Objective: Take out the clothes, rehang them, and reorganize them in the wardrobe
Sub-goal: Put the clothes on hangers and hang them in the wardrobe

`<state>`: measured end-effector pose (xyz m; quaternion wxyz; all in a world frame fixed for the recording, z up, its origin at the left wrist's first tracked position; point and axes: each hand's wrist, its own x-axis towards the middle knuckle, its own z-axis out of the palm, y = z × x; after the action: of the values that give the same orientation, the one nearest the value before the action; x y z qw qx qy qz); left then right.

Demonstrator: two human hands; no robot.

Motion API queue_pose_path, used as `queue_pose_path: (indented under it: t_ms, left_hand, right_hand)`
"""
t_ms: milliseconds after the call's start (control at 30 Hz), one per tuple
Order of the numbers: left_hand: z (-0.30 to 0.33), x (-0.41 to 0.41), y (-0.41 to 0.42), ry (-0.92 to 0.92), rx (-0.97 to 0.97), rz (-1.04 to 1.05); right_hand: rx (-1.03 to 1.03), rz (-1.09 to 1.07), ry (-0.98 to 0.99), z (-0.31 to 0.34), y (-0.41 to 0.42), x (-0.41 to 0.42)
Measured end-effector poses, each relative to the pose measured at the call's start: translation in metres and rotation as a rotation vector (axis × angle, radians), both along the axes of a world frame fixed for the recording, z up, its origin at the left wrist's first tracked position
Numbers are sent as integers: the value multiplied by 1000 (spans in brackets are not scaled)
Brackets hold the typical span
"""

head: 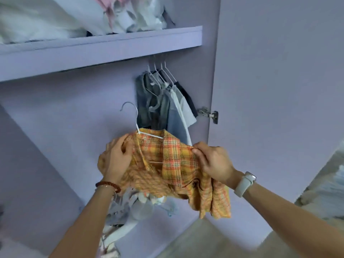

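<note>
Both forearms reach up and forward from the bottom of the frame, held at about the same height in front of the wardrobe. The left hand (pixel 119 157), beaded bracelet (pixel 108 184) on the wrist, has its fingers curled round the left shoulder of an orange plaid shirt (pixel 173 164). The right hand (pixel 214 161), with a pale watch (pixel 244 183), pinches the shirt's other shoulder between thumb and fingers. So the shirt hangs bunched between the two hands, its tail drooping below the right wrist. A white wire hanger (pixel 137 123) sits partly inside the collar, hook sticking up above the left hand. Further back, a few grey and dark clothes (pixel 163 101) hang on white hangers under the lilac shelf (pixel 104 51), which has pale laundry (pixel 55 17) piled on top.
</note>
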<state>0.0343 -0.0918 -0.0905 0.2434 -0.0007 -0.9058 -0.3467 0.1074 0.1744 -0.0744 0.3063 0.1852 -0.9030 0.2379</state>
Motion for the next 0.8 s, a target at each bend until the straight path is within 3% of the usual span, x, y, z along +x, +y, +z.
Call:
queue_pose_path:
  t_ms: [67,167,400,567,800]
  left_hand:
    - [16,-5,-15,4,-4,30]
    - [44,-5,-23,165,-29,60]
    - [111,-30,-8,505,-372,167]
    - [135,-83,7,593,-464,280]
    - [124,-140,5,672,-589,556]
  right_hand:
    - [-25,-29,43,-1,-22,-22]
    - [-104,-79,31,-1,-44,-58]
    - [-328,-78,-58,20,-87,-151]
    - [-560,-57,-81,36,-104,-218]
    - [-593,-58,41,41,-115,-297]
